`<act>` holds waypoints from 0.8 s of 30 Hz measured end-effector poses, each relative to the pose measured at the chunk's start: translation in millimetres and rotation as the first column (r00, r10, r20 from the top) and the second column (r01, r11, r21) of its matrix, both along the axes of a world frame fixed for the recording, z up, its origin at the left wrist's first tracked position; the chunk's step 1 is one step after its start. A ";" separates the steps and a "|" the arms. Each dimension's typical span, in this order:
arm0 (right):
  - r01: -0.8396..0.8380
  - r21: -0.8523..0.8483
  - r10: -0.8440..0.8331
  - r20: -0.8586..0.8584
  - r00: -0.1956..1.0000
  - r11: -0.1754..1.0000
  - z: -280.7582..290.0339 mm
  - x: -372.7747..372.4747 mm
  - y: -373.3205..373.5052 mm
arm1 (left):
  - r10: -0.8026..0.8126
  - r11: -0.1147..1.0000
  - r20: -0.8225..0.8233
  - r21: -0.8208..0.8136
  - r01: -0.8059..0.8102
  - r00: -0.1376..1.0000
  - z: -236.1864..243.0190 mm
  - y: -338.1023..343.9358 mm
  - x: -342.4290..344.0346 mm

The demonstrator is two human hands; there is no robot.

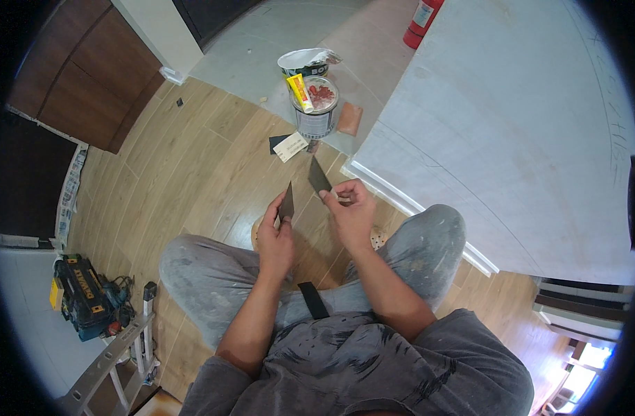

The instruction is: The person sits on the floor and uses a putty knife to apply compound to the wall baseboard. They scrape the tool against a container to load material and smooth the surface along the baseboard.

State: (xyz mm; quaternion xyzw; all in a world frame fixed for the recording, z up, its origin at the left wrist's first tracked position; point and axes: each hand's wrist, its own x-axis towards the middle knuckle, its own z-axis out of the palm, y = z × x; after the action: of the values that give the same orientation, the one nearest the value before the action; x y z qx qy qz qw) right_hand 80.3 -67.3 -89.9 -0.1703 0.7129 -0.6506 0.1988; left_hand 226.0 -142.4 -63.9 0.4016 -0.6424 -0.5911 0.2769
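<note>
Head view: the left hand (276,239) pinches one dark flat spreader (287,201), the right hand (352,213) a second spreader (319,173), both above the wood-look floor (186,173). They look light, thin, stiff; gripping near the rear edge seems best.

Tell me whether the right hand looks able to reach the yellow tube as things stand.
Probably not: the right hand holds a dark flat piece, and the yellow tube atop the grey bucket seems farther off, though nothing visibly covers it.

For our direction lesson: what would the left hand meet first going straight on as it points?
The left hand probably meets the white card; depth is unclear, so it may pass above.
</note>
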 end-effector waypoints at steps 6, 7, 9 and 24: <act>-0.339 -0.084 0.349 0.249 0.903 0.937 -0.7 2.3 -1.0 | 0.037 0.999 -0.010 -0.020 -0.037 0.999 -0.1 -0.9 -0.8; -0.296 -0.117 0.317 0.254 0.914 0.948 -0.1 1.5 -0.5 | 0.024 1.000 -0.012 -0.010 -0.024 1.000 0.0 -0.7 -0.7; -0.191 -0.142 0.225 0.284 0.932 0.971 1.2 -1.0 -0.2 | 0.004 1.000 -0.016 0.009 -0.004 1.000 0.2 -0.8 -1.0; -0.126 -0.052 0.132 0.160 0.978 0.991 3.9 0.1 -0.5 | -0.011 1.000 -0.009 0.007 0.011 1.000 2.8 -1.3 -0.9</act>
State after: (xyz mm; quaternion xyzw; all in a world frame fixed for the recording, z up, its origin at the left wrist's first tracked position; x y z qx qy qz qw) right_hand 80.4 -67.8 -85.9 -0.1667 0.6679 -0.6628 0.2945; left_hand 225.1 -143.7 -61.2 0.3966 -0.6411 -0.5967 0.2751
